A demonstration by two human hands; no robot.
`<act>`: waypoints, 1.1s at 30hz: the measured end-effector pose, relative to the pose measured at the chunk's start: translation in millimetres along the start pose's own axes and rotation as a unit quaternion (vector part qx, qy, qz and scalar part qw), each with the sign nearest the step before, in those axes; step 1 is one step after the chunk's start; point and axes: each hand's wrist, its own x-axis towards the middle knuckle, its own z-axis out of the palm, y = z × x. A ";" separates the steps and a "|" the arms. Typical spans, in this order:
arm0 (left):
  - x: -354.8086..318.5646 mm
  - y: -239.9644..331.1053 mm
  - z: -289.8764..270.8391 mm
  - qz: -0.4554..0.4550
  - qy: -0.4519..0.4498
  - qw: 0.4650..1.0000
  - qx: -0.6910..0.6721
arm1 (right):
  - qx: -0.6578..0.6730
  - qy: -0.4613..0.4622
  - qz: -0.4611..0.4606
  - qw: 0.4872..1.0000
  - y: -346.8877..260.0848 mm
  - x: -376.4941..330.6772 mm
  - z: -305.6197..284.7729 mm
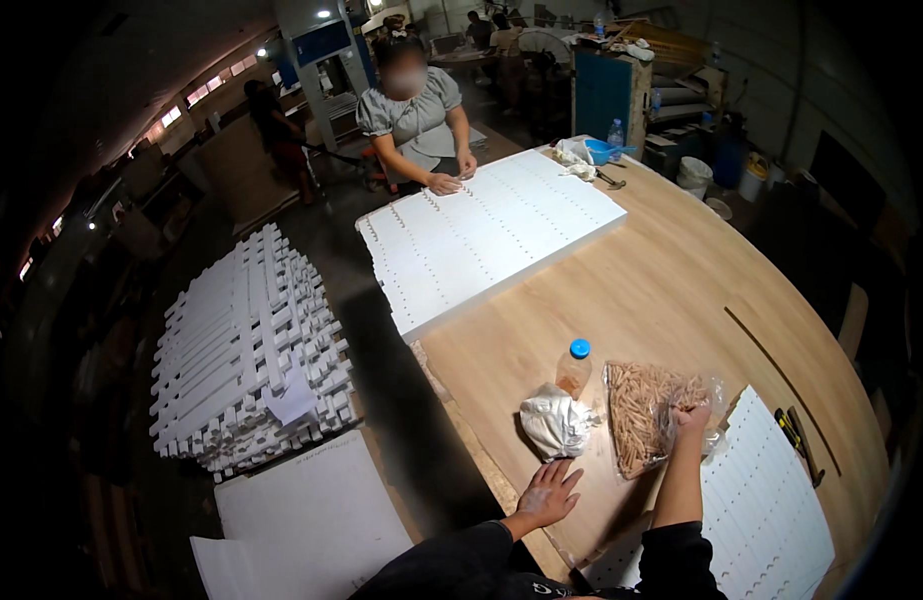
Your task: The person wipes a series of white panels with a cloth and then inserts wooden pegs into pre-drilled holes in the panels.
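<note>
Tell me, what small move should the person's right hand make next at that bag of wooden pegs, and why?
Probably close the fingers on a few pegs and draw them out. The right hand is already at the open top of the clear bag of wooden pegs, while the left hand lies flat on the table, and a white drilled panel waits beside the right forearm.

Two forearms enter from near edge. Black long sleeves, pushed up short of wrists. Left hand [547, 494] and right hand [692, 416] bare, no gloves.
</note>
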 end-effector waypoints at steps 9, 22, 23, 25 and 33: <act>4.9 3.6 -0.2 -0.001 -0.019 1.000 0.005 | 0.152 0.039 0.141 0.978 1.4 14.4 3.8; 9.6 6.5 4.5 0.027 0.024 0.999 0.010 | 0.079 0.164 0.214 0.960 -20.3 13.8 -13.8; 5.6 4.1 5.9 0.019 0.027 0.999 0.015 | 0.125 0.160 0.209 0.956 -18.3 4.3 -13.1; -2.5 -0.9 4.5 0.008 0.034 0.999 0.016 | 0.214 0.148 0.202 0.944 -21.9 -24.0 -7.9; -16.2 2.0 1.8 0.020 0.108 0.994 -0.025 | 0.013 0.123 0.145 0.982 -63.2 -128.0 -33.0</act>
